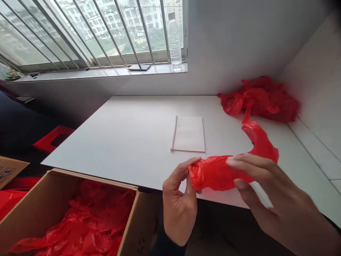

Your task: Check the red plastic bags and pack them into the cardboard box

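A red plastic bag (218, 174), gathered into a long strip, hangs over the front edge of the white table. My left hand (181, 199) pinches its bunched left end between thumb and fingers. Over the middle of the strip is my right hand (269, 188), slightly blurred, its fingers stretched out and the thumb apart from them. Its fingertips overlap the bag; whether they press on it I cannot tell. The strip's far end bends up to the right, toward a pile of red plastic bags (263, 97) in the table's back corner.
An open cardboard box (135, 206) full of red bags stands at the lower left. A white paper booklet (189, 133) lies on the white table (128, 135). A clear bottle (174, 44) and a phone (139, 67) rest on the windowsill. A red stool (50, 140) is left.
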`<state>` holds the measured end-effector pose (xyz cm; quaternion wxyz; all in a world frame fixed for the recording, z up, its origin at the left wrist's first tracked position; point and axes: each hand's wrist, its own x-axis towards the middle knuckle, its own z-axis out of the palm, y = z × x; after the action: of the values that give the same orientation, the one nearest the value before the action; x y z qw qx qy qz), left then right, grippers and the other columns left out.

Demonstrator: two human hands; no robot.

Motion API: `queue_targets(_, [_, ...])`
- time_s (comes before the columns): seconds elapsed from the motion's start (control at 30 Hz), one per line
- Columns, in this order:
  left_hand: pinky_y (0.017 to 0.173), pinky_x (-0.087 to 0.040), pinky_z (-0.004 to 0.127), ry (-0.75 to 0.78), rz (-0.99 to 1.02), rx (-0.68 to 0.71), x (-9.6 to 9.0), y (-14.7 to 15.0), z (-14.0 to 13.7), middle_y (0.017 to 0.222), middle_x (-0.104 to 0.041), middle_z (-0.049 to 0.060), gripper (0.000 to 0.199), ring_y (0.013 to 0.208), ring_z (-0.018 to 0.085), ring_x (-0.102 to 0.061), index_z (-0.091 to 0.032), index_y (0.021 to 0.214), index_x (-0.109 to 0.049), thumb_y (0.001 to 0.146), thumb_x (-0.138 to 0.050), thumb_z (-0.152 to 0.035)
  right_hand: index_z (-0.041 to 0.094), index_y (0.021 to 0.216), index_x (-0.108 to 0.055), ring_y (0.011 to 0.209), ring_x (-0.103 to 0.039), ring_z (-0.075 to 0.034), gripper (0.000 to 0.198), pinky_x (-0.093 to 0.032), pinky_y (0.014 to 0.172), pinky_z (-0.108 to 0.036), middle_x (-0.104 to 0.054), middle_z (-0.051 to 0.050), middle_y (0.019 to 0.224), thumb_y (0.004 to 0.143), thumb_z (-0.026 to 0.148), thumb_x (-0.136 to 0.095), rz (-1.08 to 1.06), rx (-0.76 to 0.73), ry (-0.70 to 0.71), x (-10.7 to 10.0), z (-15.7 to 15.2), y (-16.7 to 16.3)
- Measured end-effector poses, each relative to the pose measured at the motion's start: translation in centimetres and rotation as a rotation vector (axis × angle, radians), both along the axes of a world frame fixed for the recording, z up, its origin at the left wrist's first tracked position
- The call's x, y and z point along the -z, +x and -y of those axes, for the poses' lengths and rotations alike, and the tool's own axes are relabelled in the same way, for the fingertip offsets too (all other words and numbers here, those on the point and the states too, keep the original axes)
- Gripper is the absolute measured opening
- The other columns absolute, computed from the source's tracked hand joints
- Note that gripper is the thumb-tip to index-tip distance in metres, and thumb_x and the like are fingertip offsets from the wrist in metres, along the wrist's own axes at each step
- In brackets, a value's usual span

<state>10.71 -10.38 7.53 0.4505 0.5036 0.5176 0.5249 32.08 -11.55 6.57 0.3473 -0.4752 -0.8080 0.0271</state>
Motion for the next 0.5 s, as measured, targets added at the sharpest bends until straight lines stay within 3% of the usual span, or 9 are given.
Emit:
queue_targets(0.03, [0.081, -0.052, 0.024, 0.001, 0.011, -0.009, 0.1, -0.2, 0.0, 0.089, -0.072, 0.0, 0.021, 0.078, 0.013, -0.063, -0.027, 0.113, -0.074, 0.098, -0.059, -0.031, 0.021, 0.138, -0.051, 0.115, -0.06, -0.022, 0.035, -0.039, 0.113, -0.043, -0.063, -0.006, 0.121, 0.103, 0.015, -0.046, 0.063, -0.068, -0.014, -0.6, -0.6, -1.2])
queue_targets(0.1, [0.092, -0.051, 0.025, 0.026, 0.017, -0.039, 0.5, -0.6, -0.1, 0.099, -0.074, 0.001, 0.021, 0.092, 0.016, -0.067, -0.027, 0.112, -0.074, 0.097, -0.061, -0.033, 0.02, 0.125, -0.056, 0.103, -0.062, -0.02, 0.025, -0.042, 0.109, -0.045, -0.066, -0.003, 0.107, 0.104, 0.014, -0.044, 0.117, -0.071, -0.068, -0.9, -1.5, -2.2])
queue_targets(0.2, [0.096, -0.051, 0.026, 0.069, 0.032, -0.057, 0.9, -1.1, -0.1, 0.109, -0.074, 0.002, 0.021, 0.097, 0.017, -0.068, -0.027, 0.112, -0.073, 0.096, -0.061, -0.033, 0.023, 0.12, -0.056, 0.096, -0.064, -0.02, 0.021, -0.053, 0.085, -0.039, -0.066, -0.002, 0.106, 0.107, 0.024, -0.04, 0.142, 0.005, -0.206, -0.3, -1.7, -1.5])
queue_targets(0.33, [0.091, -0.053, 0.027, 0.055, 0.062, -0.034, 1.0, -0.9, 0.2, 0.107, -0.072, 0.003, 0.019, 0.096, 0.018, -0.067, -0.024, 0.107, -0.07, 0.097, -0.058, -0.034, 0.023, 0.123, -0.055, 0.077, -0.068, -0.02, 0.03, -0.049, 0.059, -0.035, -0.068, -0.002, 0.096, 0.109, 0.032, -0.03, 0.218, 0.089, -0.397, 0.5, -1.1, -0.9])
queue_targets(0.43, [0.075, -0.053, 0.024, 0.006, -0.01, -0.049, 0.7, -0.1, 0.5, 0.094, -0.066, 0.0, 0.018, 0.076, 0.014, -0.061, -0.024, 0.104, -0.061, 0.092, -0.064, -0.037, 0.023, 0.096, -0.061, 0.063, -0.062, -0.02, 0.037, -0.044, 0.053, -0.036, -0.063, -0.001, 0.078, 0.108, 0.031, -0.027, 0.335, 0.081, -0.547, 0.3, -1.0, -1.4])
queue_targets(0.5, [0.067, -0.051, 0.023, -0.022, -0.111, -0.091, 0.5, 0.4, 0.6, 0.087, -0.06, -0.003, 0.023, 0.066, 0.012, -0.056, -0.025, 0.102, -0.056, 0.088, -0.07, -0.037, 0.023, 0.082, -0.059, 0.062, -0.058, -0.02, 0.038, -0.043, 0.053, -0.036, -0.06, -0.002, 0.079, 0.106, 0.029, -0.031, 0.37, 0.038, -0.538, -0.1, -1.0, -1.9])
